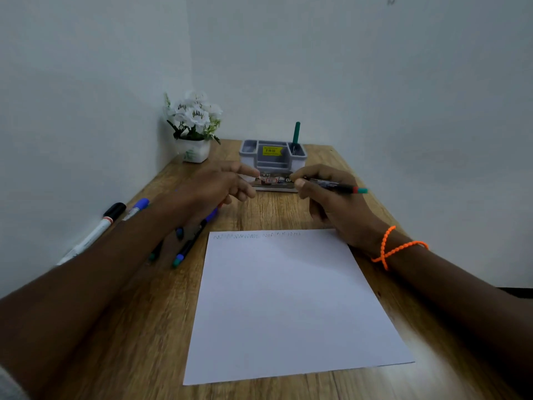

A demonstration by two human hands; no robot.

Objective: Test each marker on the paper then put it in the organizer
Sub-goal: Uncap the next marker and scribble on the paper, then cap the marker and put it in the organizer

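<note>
Surface: wooden table (282, 209), grain running near to far, pushed into a corner.
Room: plain pale walls (403, 82) at far and left sides; dim, even light.
Paper: white sheet (288, 307) near-centre on the table; a row of faint zigzag test marks (253, 235) along its far edge.
Organizer: grey compartmented tray (272, 157) at the far middle, yellow price sticker inside; one green marker (296, 134) stands upright in its right compartment.
Packet: flat printed pack (274, 183) lying just in front of the organizer, between the two hands.
Right hand: right hand (328, 197) curled round a dark-barrelled marker (337, 186), held roughly level; its green and red end points right. Orange beaded bracelet (395, 249) on the wrist.
Left hand: left hand (222, 186) raised above the table, fingers loosely spread toward the packet; blurred, and whether it holds anything, cannot tell.
Loose markers: several dark pens (187, 249) under the left forearm, left of the paper; a black-capped white marker (95, 232) and a blue-capped one (137, 207) farther left by the wall.
Plant: white flowers in a white pot (196, 150), far left corner.
</note>
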